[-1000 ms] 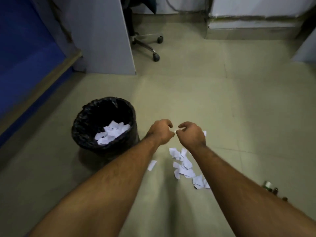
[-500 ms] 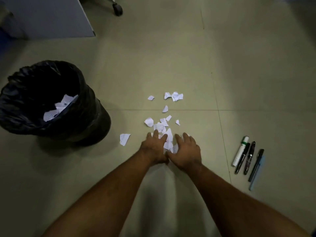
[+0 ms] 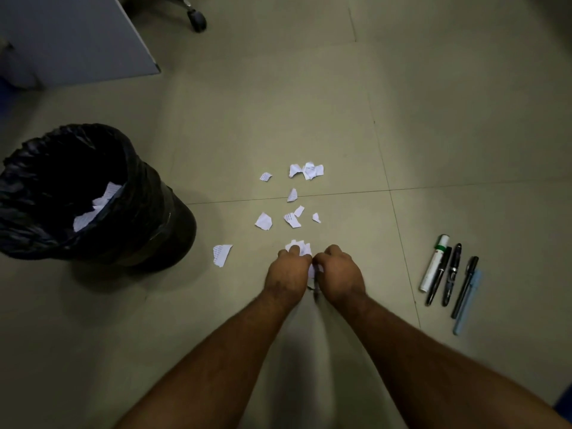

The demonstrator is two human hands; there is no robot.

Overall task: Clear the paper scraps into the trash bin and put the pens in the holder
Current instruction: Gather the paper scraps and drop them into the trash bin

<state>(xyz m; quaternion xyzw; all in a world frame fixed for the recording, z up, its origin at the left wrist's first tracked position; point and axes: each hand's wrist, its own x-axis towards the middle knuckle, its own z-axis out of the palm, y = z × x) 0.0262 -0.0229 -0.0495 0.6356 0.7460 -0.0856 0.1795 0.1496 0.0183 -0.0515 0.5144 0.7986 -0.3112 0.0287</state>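
While the trash bin point(image 3: 93, 196), lined with a black plastic bag, stands on the tiled floor point(image 3: 309, 103) at the left, white paper scraps point(image 3: 93, 209) already lie inside it against the near wall. Both hands meet on the floor at the centre: the left hand point(image 3: 286, 274) and the right hand point(image 3: 339, 272) are curled side by side, fingers bent down and gathered around a small clump of scraps point(image 3: 298, 246) that shows white above the knuckles and in the gap between the hands. More loose scraps point(image 3: 306, 171) are scattered on the floor beyond the hands, a group just past them and another farther out across a tile joint. One single scrap point(image 3: 221, 253) lies apart, between the hands and the bin. Well to the right of the hands, a white marker point(image 3: 433, 263), three black pens point(image 3: 452, 274) and a pale blue pen point(image 3: 467, 301) lie side by side, roughly parallel. At the top left stand a grey panel point(image 3: 77, 35) and, near it, a chair castor point(image 3: 196, 18).
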